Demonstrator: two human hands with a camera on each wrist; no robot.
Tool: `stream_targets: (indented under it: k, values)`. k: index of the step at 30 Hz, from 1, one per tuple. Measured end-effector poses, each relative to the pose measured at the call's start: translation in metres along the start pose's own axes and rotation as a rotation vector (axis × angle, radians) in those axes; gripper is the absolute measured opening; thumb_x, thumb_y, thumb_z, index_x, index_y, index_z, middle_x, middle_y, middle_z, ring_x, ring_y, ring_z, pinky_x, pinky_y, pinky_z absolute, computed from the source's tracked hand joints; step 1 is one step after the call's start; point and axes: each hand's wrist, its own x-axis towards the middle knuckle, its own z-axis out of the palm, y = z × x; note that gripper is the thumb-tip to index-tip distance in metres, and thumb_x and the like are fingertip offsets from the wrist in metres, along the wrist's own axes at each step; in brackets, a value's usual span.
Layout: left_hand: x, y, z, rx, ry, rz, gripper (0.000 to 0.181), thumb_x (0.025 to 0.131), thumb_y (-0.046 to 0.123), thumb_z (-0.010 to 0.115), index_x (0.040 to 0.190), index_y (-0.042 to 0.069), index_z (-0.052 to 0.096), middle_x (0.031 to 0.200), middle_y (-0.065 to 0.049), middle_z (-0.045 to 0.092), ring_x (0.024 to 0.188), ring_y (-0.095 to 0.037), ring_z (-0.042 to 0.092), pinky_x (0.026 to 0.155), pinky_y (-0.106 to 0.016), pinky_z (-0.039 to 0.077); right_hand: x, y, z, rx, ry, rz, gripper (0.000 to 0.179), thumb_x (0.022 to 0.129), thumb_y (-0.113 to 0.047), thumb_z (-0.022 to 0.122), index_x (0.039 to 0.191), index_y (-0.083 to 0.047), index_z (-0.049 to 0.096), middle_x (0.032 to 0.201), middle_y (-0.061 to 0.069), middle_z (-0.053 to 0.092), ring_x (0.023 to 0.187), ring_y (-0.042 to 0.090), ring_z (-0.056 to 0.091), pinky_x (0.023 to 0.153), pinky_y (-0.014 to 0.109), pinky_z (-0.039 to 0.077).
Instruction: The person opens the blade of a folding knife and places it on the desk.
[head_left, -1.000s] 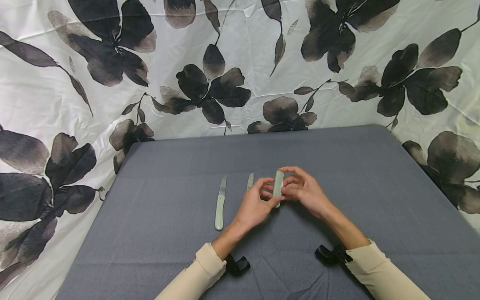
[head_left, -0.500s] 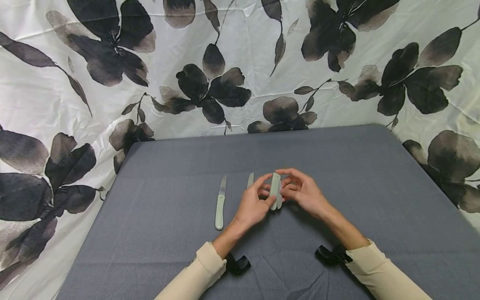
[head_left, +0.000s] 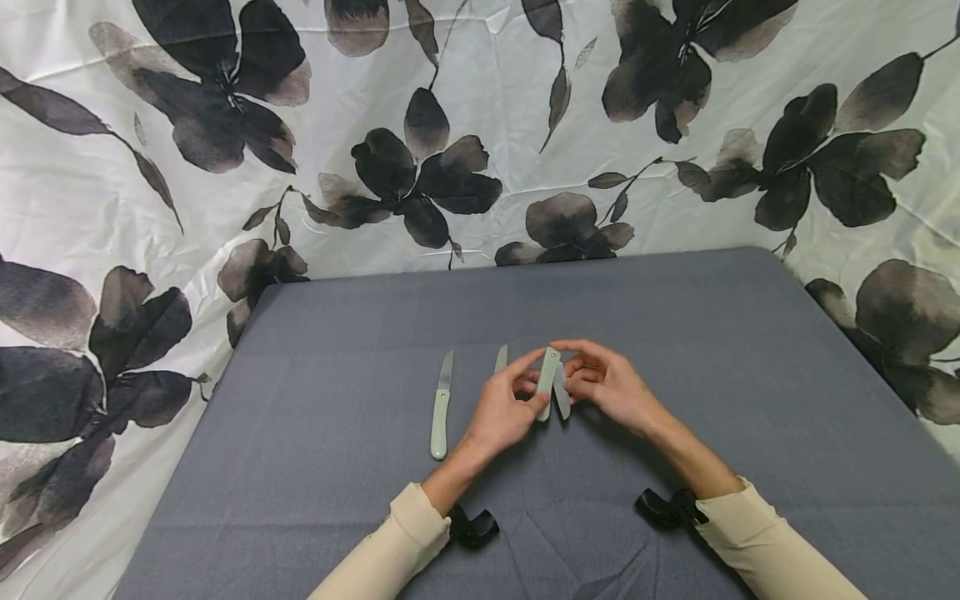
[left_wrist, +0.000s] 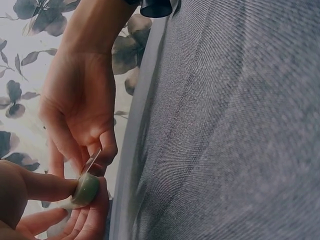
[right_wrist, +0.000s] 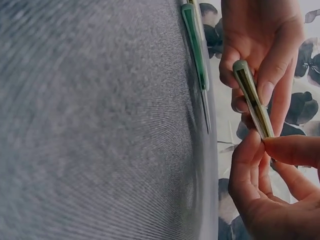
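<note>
A folding knife (head_left: 548,383) with a pale green handle is held above the table between both hands. Its blade (head_left: 562,396) stands swung part way out of the handle, tip toward the person. My left hand (head_left: 501,412) grips the handle between thumb and fingers. From the other side my right hand (head_left: 615,385) pinches the knife near its pivot end, thumb and finger meeting there in the right wrist view. The open slot of the handle (right_wrist: 250,92) shows in that view. In the left wrist view the handle's rounded end (left_wrist: 87,189) faces the camera, blade edge beside it.
An unfolded knife (head_left: 441,408) of the same green lies left of the hands on the grey cloth-covered table (head_left: 315,467). A second one (head_left: 501,360) lies mostly hidden behind the left hand. A floral curtain (head_left: 465,75) hangs behind the table.
The blade has swung further out from the handle, opening a visible gap. Handle and fingers have shifted slightly left and tilted; the knives on the table have not moved.
</note>
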Motion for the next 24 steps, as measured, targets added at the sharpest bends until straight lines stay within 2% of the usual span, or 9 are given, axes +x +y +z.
stream_targets:
  k: [5,9,18,24]
  values:
    - [-0.0001,-0.0001,-0.0010,-0.019,0.015,-0.001,0.062,0.094,0.000,0.071,0.151,0.018,0.056,0.123,-0.016,0.072,0.098,-0.019,0.070,0.065,-0.017,0.050,0.0012,0.0019,0.0037,-0.036,0.008,-0.019,0.062,0.098,0.001,0.066,0.155,-0.004,0.043,0.109,0.023,0.060,0.084,0.010,0.068,0.076,0.033,0.060]
    - [0.0000,-0.0001,-0.0013,-0.027,0.023,0.002,0.063,0.093,0.001,0.072,0.152,0.018,0.055,0.122,-0.015,0.072,0.099,-0.020,0.071,0.068,-0.017,0.051,0.0031,0.0030,0.0066,-0.029,0.050,-0.014,0.064,0.095,0.005,0.067,0.154,0.001,0.042,0.107,0.026,0.063,0.080,0.008,0.068,0.073,0.032,0.059]
    - [0.0000,-0.0005,-0.0003,-0.026,0.035,0.011,0.068,0.093,0.002,0.073,0.154,0.022,0.052,0.122,-0.015,0.071,0.101,-0.021,0.071,0.073,-0.021,0.053,0.0004,0.0023,0.0085,-0.047,0.129,0.029,0.042,0.095,0.000,0.071,0.134,0.001,0.059,0.109,0.022,0.067,0.084,0.006,0.070,0.073,0.031,0.060]
    - [-0.0005,-0.0020,-0.0005,-0.020,0.021,0.002,0.068,0.093,0.003,0.073,0.156,0.019,0.051,0.125,-0.015,0.071,0.103,-0.021,0.069,0.071,-0.019,0.052,-0.0017,0.0037,0.0080,-0.068,0.148,0.032,0.037,0.094,-0.002,0.073,0.131,-0.001,0.065,0.113,0.020,0.070,0.086,0.006,0.072,0.073,0.031,0.060]
